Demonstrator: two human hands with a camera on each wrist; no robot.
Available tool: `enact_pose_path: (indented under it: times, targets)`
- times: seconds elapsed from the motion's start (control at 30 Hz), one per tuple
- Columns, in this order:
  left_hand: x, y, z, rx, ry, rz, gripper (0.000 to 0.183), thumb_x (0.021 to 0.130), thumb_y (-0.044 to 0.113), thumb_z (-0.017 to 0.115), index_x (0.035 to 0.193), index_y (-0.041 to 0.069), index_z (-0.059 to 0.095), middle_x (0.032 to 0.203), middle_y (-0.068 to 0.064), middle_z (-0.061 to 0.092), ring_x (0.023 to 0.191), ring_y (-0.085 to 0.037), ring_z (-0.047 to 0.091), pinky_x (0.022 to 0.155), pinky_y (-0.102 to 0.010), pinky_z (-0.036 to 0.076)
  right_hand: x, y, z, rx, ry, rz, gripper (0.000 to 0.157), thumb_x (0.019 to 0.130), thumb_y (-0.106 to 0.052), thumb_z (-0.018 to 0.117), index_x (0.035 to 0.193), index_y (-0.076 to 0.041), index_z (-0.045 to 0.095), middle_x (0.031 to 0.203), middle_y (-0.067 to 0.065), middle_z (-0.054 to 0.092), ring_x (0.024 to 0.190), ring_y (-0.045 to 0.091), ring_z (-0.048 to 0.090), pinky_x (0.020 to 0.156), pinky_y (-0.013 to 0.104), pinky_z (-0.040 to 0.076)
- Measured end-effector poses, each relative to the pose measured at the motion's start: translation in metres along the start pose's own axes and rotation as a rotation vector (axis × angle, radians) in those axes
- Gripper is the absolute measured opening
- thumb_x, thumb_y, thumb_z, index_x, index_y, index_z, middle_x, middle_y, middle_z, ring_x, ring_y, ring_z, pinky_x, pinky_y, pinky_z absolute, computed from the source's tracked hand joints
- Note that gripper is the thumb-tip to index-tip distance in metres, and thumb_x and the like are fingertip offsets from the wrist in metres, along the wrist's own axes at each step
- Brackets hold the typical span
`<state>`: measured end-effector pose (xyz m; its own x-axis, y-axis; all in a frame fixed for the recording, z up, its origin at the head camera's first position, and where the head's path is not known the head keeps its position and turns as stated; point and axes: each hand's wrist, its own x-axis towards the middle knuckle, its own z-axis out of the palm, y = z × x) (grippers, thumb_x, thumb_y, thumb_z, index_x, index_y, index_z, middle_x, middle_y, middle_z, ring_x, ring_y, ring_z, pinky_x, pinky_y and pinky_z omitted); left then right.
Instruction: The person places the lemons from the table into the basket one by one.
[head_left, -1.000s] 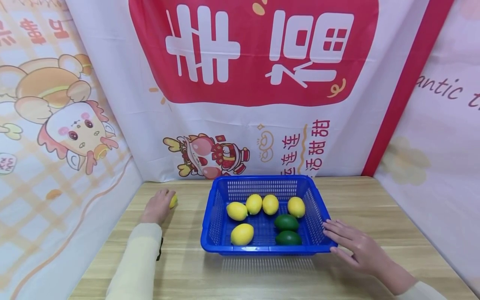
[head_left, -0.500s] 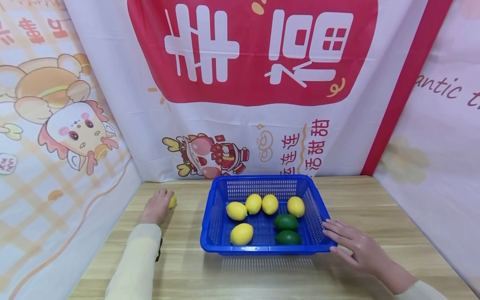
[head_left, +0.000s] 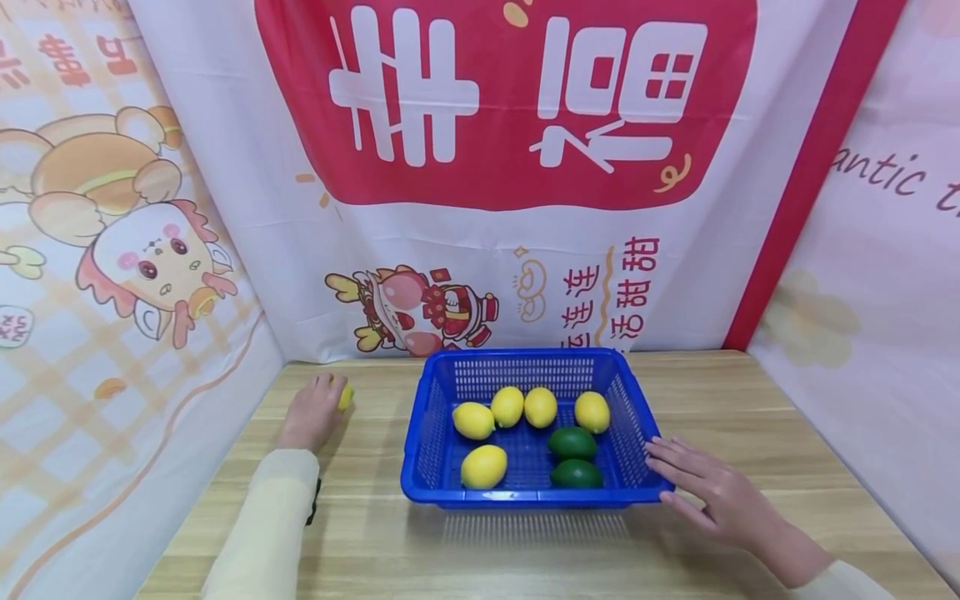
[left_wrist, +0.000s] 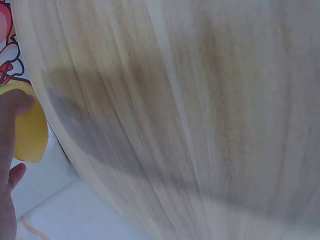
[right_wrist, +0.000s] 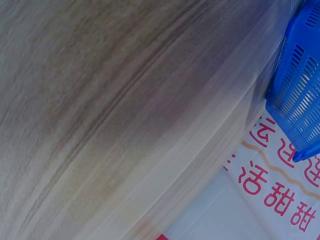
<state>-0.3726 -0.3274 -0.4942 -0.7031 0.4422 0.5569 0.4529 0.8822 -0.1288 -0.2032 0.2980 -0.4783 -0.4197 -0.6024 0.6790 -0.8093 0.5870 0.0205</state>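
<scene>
My left hand [head_left: 311, 412] grips a yellow lemon [head_left: 346, 397] at the far left of the table; most of the fruit is hidden behind the fingers in the head view. The left wrist view shows thumb and finger on either side of that lemon [left_wrist: 34, 132]. A blue plastic basket [head_left: 525, 497] stands at the centre. Against its right rim, near the front corner, my right hand [head_left: 716, 500] rests with fairly straight fingers. Inside the basket lie several yellow lemons [head_left: 483, 467] and two dark green lemon-shaped fruits [head_left: 576, 475].
The wooden table [head_left: 367, 533] runs back to a printed cloth [head_left: 300, 250] hung behind the basket. More printed cloth walls [head_left: 135, 400] close in the left and right sides. The basket's perforated side [right_wrist: 300, 95] shows in the right wrist view.
My left hand has shifted up very slightly, and the lemon in it has turned a little. The right hand and the basket stay where they were.
</scene>
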Motion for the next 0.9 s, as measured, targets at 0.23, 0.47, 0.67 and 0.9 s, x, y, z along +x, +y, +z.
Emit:
enact_pose_path:
  times: [0.23, 0.47, 0.67, 0.9]
  targets:
    - [0.002, -0.001, -0.005, 0.033, 0.076, 0.041, 0.051, 0.063, -0.002, 0.078, 0.111, -0.007, 0.059, 0.098, -0.029, 0.056, 0.08, -0.044, 0.056, 0.06, -0.052, 0.053, 0.001, 0.001, -0.001, 0.004, 0.007, -0.003, 0.05, 0.1, -0.045, 0.049, 0.121, -0.005, 0.069, 0.13, 0.009, 0.062, 0.12, 0.026, 0.057, 0.111, 0.021, 0.026]
    - [0.01, 0.002, -0.013, 0.078, 0.146, 0.094, 0.051, 0.064, -0.002, 0.071, 0.114, -0.005, 0.06, 0.102, -0.029, 0.055, 0.08, -0.043, 0.054, 0.056, -0.05, 0.052, 0.001, 0.0, -0.001, 0.001, 0.012, -0.022, 0.05, 0.101, -0.044, 0.047, 0.12, -0.004, 0.069, 0.128, 0.01, 0.063, 0.118, 0.028, 0.059, 0.112, 0.023, 0.027]
    - [0.017, 0.005, -0.02, 0.106, 0.189, 0.128, 0.053, 0.062, -0.003, 0.07, 0.114, -0.005, 0.06, 0.102, -0.03, 0.056, 0.083, -0.044, 0.054, 0.056, -0.05, 0.053, 0.001, -0.001, -0.001, 0.001, 0.009, -0.014, 0.049, 0.101, -0.044, 0.048, 0.121, -0.004, 0.069, 0.129, 0.009, 0.063, 0.118, 0.028, 0.059, 0.112, 0.023, 0.026]
    - [0.022, 0.008, -0.029, 0.122, 0.22, 0.18, 0.053, 0.062, -0.002, 0.069, 0.115, -0.006, 0.061, 0.102, -0.03, 0.057, 0.084, -0.044, 0.055, 0.059, -0.05, 0.054, 0.001, -0.001, -0.002, 0.002, 0.007, -0.014, 0.05, 0.1, -0.045, 0.048, 0.12, -0.004, 0.069, 0.128, 0.009, 0.063, 0.119, 0.027, 0.058, 0.112, 0.022, 0.026]
